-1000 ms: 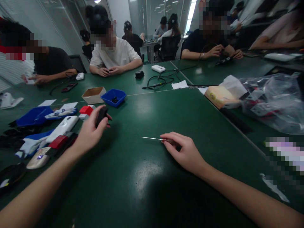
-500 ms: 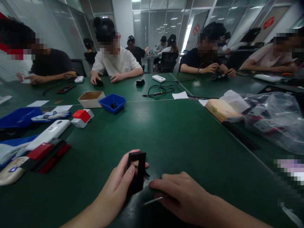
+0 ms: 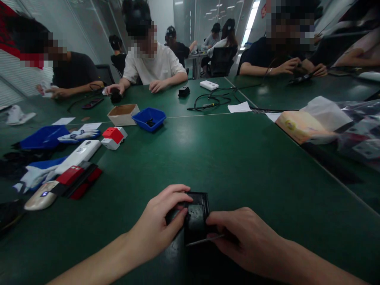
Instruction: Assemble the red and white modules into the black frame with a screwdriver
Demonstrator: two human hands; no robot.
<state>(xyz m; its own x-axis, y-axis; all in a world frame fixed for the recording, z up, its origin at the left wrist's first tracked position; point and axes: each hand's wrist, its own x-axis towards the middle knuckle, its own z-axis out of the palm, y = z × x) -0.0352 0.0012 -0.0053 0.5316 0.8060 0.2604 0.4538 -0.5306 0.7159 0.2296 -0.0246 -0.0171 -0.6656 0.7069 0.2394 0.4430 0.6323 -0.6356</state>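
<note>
A black rectangular frame [image 3: 206, 204] with a window-like opening is low over the green table, close to me. My left hand [image 3: 158, 217] grips its left side, fingers over the top edge and thumb on the near face. My right hand [image 3: 246, 235] is closed around a thin metal tool [image 3: 204, 240], whose slim silver shaft points left across the frame's lower part. The right index fingertip is at the frame's right edge. The tool's handle is hidden in the palm, so its exact kind does not show.
Ahead are a blue bin [image 3: 150, 118] with small black parts and a cardboard box [image 3: 123, 114]. At left lie a red-and-white block [image 3: 114, 137], gloves [image 3: 38, 176], a white device [image 3: 78, 156] and a red-black item [image 3: 78, 180]. Plastic bags [image 3: 359, 134] lie right; co-workers sit opposite.
The black frame has moved right and lower, from tilted up to flatter. My left fingers have shifted over its top edge. My right hand has come against its right side with the tool. The view has shifted.
</note>
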